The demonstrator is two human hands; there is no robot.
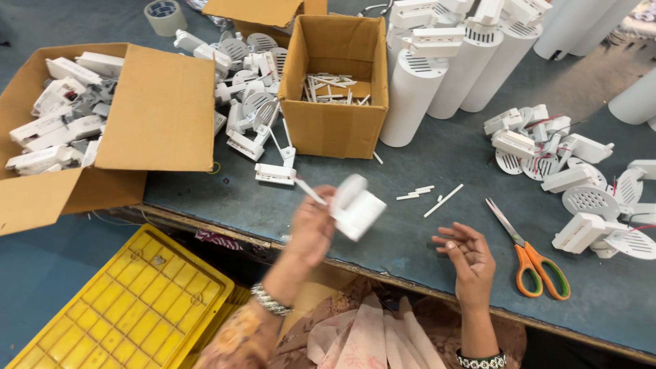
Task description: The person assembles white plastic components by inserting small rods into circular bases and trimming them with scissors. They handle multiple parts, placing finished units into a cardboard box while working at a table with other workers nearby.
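My left hand (311, 225) holds a white plastic lamp fitting (357, 205), a boxy block with a round disc on it and a thin white stick poking out to the left. The part is blurred. My right hand (468, 260) hovers palm-up over the grey-blue table (437, 157) near its front edge, fingers loosely curled, pinching something very small or nothing. Orange-and-green scissors (536, 263) lie just right of that hand. A few short white sticks (430, 195) lie on the table beyond it.
A small open cardboard box (335, 126) holds several white sticks. A large box (160, 109) at left holds white parts. Loose fittings are heaped behind (249, 68) and at right (567, 164). White cylinders (437, 75) stand at the back. A yellow crate (130, 307) sits below.
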